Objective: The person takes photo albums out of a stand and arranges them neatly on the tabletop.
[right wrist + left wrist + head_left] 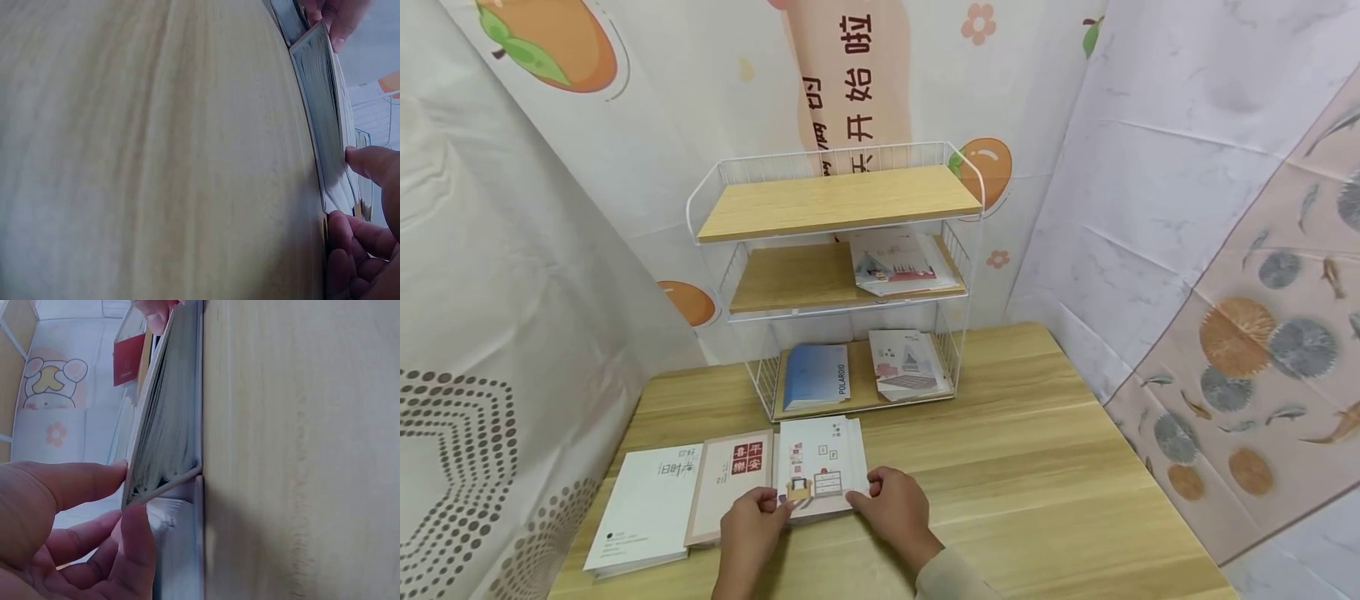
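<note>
A white album (820,458) with a drawn cover of a desk and chair lies at the table's middle, below the rack. My left hand (755,523) pinches its lower left corner between thumb and fingers; in the left wrist view the cover is lifted at a slant over the thick pages (165,419). My right hand (898,512) holds the lower right corner, thumb on the cover and fingers curled at the edge, as the right wrist view shows. Just left of it lies a beige album (730,492) with red square characters, then a larger white album (643,508).
Behind stands a white wire rack (842,312) with wooden shelves. Its bottom shelf bears a blue POLAROID album (817,375) and a stack of white albums (908,364); the middle shelf bears another stack (895,262). Patterned cloth (1247,350) hangs around the wooden table (1037,483).
</note>
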Demonstrator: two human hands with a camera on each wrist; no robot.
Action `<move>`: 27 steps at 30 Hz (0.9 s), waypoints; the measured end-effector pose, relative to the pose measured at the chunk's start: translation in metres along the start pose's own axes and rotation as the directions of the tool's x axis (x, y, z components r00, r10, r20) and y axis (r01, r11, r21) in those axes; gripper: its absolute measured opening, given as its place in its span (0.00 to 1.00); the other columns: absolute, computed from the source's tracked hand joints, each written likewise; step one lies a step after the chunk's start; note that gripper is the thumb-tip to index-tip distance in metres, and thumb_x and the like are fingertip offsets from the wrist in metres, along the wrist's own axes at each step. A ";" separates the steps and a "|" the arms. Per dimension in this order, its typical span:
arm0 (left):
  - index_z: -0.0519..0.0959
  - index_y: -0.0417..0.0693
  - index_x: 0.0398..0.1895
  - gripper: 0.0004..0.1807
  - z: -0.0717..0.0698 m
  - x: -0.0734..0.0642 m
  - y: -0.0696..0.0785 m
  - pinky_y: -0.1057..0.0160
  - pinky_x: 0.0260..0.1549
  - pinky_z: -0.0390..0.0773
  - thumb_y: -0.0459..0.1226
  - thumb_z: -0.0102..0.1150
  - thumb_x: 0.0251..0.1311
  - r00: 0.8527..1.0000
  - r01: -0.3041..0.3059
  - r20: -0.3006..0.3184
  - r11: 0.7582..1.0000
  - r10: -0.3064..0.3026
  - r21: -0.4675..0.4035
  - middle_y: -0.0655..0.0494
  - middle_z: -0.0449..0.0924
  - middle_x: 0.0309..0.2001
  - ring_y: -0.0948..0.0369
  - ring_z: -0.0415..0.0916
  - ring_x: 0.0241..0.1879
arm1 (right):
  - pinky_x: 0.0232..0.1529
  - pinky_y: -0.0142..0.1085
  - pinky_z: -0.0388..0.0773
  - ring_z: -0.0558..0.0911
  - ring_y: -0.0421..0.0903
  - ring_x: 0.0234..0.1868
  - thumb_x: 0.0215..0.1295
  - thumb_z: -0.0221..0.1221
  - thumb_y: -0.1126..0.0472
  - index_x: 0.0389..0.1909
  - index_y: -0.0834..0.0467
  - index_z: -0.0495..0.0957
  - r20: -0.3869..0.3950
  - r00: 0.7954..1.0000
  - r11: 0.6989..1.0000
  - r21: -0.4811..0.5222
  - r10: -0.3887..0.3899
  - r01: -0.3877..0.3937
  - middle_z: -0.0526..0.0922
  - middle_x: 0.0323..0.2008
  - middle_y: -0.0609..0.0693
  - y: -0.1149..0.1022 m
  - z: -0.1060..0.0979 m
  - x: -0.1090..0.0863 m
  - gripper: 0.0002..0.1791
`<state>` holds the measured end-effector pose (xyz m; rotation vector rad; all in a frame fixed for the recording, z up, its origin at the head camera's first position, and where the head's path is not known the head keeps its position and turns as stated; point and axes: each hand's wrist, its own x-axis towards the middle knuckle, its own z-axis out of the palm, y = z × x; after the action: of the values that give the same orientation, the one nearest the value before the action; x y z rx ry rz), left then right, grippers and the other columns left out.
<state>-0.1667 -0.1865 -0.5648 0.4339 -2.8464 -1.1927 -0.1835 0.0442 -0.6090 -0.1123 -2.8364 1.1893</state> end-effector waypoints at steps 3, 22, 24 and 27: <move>0.84 0.32 0.44 0.18 -0.001 0.000 0.003 0.65 0.27 0.73 0.36 0.75 0.53 1.000 -0.015 -0.011 1.000 0.015 0.015 0.52 0.81 0.30 0.58 0.76 0.31 | 0.28 0.33 0.70 0.74 0.33 0.28 0.51 0.75 0.36 0.43 0.50 0.88 0.005 1.000 1.000 -0.002 0.002 -0.002 0.82 0.28 0.37 -0.001 0.000 -0.001 0.26; 0.86 0.37 0.45 0.20 -0.013 0.010 0.027 0.59 0.30 0.77 0.38 0.77 0.50 0.990 -0.121 -0.067 0.990 0.126 0.067 0.50 0.84 0.34 0.58 0.79 0.34 | 0.30 0.28 0.74 0.76 0.33 0.27 0.58 0.68 0.59 0.39 0.56 0.87 0.060 0.995 0.983 0.168 -0.080 0.069 0.80 0.26 0.37 -0.001 -0.024 0.012 0.09; 0.87 0.37 0.46 0.20 -0.015 0.013 0.031 0.59 0.30 0.77 0.37 0.77 0.51 0.986 -0.148 -0.067 0.987 0.152 0.065 0.49 0.84 0.34 0.58 0.79 0.33 | 0.30 0.28 0.75 0.77 0.33 0.28 0.58 0.67 0.62 0.39 0.56 0.87 0.046 0.993 0.978 0.185 -0.104 0.094 0.81 0.26 0.38 -0.001 -0.028 0.014 0.08; 0.86 0.37 0.46 0.20 -0.019 0.015 0.040 0.58 0.30 0.78 0.37 0.77 0.52 0.978 -0.195 -0.064 0.978 0.199 0.070 0.48 0.84 0.36 0.59 0.79 0.33 | 0.30 0.28 0.77 0.78 0.33 0.28 0.59 0.66 0.63 0.40 0.58 0.87 0.039 0.987 0.968 0.206 -0.154 0.143 0.82 0.28 0.40 -0.003 -0.037 0.018 0.09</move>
<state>-0.1885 -0.1770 -0.5252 0.1848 -2.7943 -1.0343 -0.1981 0.0699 -0.5809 0.1429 -2.6904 1.4575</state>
